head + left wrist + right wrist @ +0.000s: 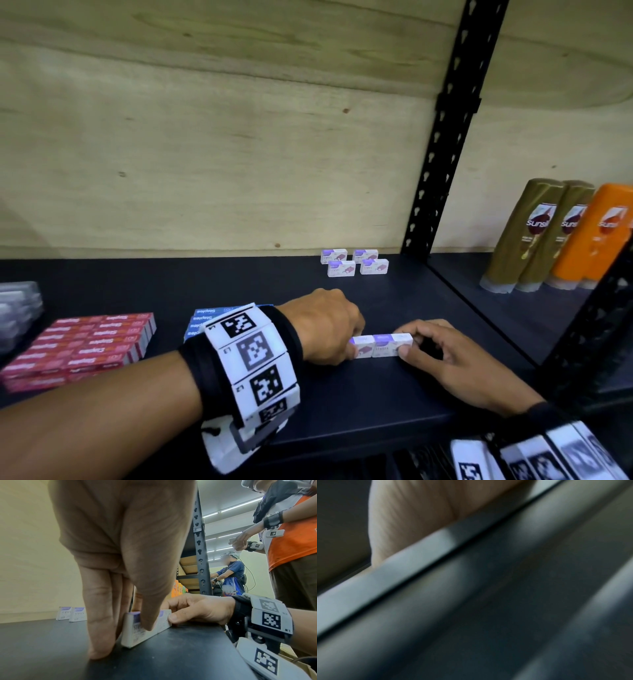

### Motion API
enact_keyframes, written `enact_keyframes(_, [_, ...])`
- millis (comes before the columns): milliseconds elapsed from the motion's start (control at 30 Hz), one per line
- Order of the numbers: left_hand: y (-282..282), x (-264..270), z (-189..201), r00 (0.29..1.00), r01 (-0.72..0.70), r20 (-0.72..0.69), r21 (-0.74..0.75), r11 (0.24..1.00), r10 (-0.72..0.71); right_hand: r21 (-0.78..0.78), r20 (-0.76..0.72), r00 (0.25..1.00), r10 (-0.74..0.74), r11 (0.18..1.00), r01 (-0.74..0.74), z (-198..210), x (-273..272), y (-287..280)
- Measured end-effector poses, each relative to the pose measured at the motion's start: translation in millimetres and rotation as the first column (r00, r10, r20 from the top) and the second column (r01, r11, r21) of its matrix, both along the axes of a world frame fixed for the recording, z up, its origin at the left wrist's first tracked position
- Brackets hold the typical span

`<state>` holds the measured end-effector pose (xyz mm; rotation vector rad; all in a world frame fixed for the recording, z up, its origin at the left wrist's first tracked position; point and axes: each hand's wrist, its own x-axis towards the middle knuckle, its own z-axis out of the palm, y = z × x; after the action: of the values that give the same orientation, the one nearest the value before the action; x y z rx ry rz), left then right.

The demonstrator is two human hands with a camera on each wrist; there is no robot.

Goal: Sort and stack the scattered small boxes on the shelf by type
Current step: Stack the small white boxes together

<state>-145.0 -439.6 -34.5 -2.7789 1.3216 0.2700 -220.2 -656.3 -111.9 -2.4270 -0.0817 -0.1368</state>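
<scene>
Two white-and-purple staple boxes (383, 345) stand end to end on the black shelf (342, 404). My left hand (352, 344) pinches the left box (135, 631) between thumb and fingers. My right hand (409, 344) pinches the right box (164, 620) at its outer end. Several more purple staple boxes (354, 262) sit in a tidy group near the back wall, also seen as purple boxes (72, 614) in the left wrist view. The right wrist view is blurred; it shows only a bit of the right hand (412, 520) over the dark shelf.
Red staple boxes (89, 342) lie stacked at the left, blue staple boxes (200, 320) beside them behind my left wrist. A black upright post (442, 137) divides the shelf; shampoo bottles (548, 236) stand beyond it. Other people (291, 547) stand to the right.
</scene>
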Motion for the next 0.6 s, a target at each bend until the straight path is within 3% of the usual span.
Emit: enact_keyframes(600, [-3.2,8.5,2.0,1.000,0.010,-0.016,0.051,0.999,-0.010,0.084,0.000,1.000,-0.027,0.996,0.027,0.8,-0.7,1.4])
